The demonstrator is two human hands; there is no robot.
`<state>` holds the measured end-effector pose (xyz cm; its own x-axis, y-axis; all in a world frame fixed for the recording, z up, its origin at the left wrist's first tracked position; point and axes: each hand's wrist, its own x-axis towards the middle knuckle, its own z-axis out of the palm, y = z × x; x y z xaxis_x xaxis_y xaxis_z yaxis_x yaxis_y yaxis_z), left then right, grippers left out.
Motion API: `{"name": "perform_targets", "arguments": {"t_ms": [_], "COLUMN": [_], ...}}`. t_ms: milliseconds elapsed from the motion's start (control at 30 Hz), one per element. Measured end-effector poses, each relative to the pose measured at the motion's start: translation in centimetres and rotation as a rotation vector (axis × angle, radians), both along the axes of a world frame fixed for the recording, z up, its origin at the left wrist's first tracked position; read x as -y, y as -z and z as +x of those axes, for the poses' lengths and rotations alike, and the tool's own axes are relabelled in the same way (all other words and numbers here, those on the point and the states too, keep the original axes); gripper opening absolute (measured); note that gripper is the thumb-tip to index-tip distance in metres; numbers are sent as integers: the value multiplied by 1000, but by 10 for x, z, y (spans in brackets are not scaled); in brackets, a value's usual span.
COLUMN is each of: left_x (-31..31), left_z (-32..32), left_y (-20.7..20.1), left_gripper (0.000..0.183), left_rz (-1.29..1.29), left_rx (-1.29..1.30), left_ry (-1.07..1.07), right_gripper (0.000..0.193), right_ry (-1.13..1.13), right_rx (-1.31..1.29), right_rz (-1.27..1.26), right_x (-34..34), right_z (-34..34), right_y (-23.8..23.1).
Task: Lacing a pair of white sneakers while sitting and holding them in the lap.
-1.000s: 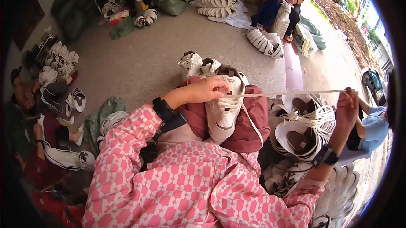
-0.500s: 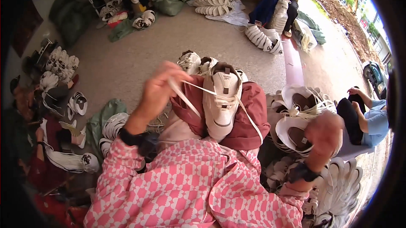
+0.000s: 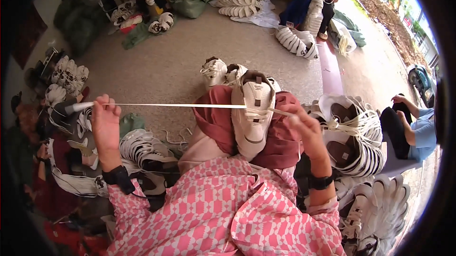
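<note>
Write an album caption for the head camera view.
Left hand holds a white lace taut from a pale sneaker, the right hand close beside it.

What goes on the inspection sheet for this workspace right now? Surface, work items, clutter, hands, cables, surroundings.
Surface: reddish-brown cloth over the knees, supporting a white shoe.
Work items: shoe points toe toward the wearer; white lace stretched taut from it leftward.
Clutter: tied bundle of shoe pieces at right; more shoes beyond the knees.
Hands: left hand grips the lace; right hand, blurred, holds another lace stretch close to the shoe.
Cables: none clearly made out.
Surroundings: grey floor, green sack, seated person in light blue.
</note>
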<state>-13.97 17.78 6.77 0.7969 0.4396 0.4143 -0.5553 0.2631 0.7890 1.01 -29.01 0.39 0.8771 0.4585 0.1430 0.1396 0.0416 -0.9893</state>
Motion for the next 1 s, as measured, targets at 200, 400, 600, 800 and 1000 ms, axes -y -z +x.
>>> {"name": "perform_targets", "arguments": {"t_ms": [200, 400, 600, 800, 1000], "left_x": [-20, -33, -21, 28, 138], "left_z": [-5, -8, -5, 34, 93], "left_y": [8, 18, 12, 6, 19], "left_gripper": [19, 24, 28, 31, 18], "left_rz": [-366, -354, -317, -27, 595], "left_rx": [124, 242, 144, -202, -394], "left_ry": [-22, 311, 221, 79, 220], "right_gripper": [21, 33, 39, 33, 36], "right_ry": [-20, -18, 91, 379, 622], "right_rx": [-7, 109, 66, -271, -73], "right_rz": [940, 1089, 1000, 1237, 936], "right_x": [87, 155, 184, 221, 190], "right_z": [0, -13, -19, 8, 48], "right_y": [-2, -1, 27, 68, 84]}}
